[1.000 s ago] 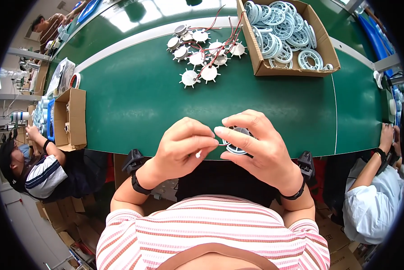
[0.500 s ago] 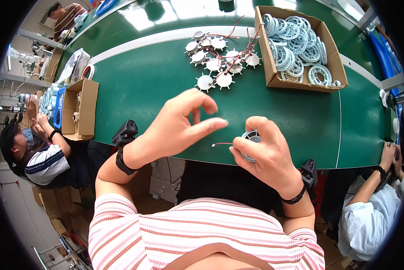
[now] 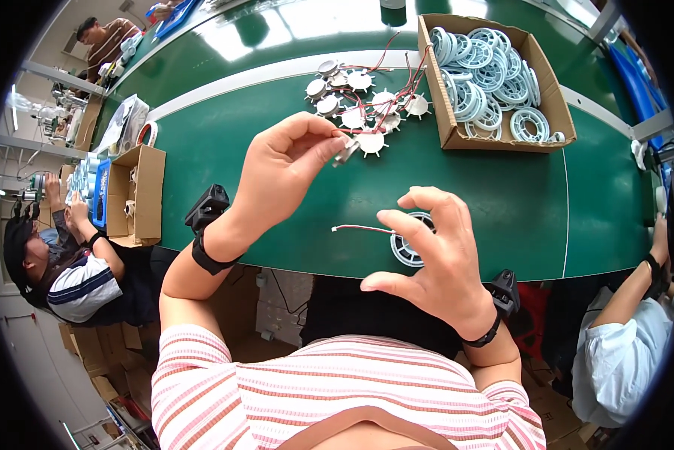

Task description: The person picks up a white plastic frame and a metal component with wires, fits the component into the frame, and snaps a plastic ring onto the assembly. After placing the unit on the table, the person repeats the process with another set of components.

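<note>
My left hand (image 3: pixel 288 161) pinches a small round silver part with wires (image 3: pixel 346 152) between thumb and fingertips, lifted at the near side of a pile of similar parts (image 3: pixel 354 117). Those parts are flat discs with short prongs round the rim and thin red and black wires. My right hand (image 3: pixel 443 262) is open, its fingers spread over a pale blue spoked ring (image 3: pixel 401 251) on the green table. A thin wire (image 3: pixel 361 226) with a small white plug stretches leftward from this ring. The hand partly hides the ring.
At the back right stands a cardboard box (image 3: pixel 494 142) of pale blue rings. Another cardboard box (image 3: pixel 143 196) and a roll of tape (image 3: pixel 148 133) are at the left of the green table (image 3: pixel 239 172). Co-workers sit at left and right; another person is at the far left.
My left hand has moved forward to the pile and taken a round part. My right hand has let go of the ring, which now lies on the table with its wire.
</note>
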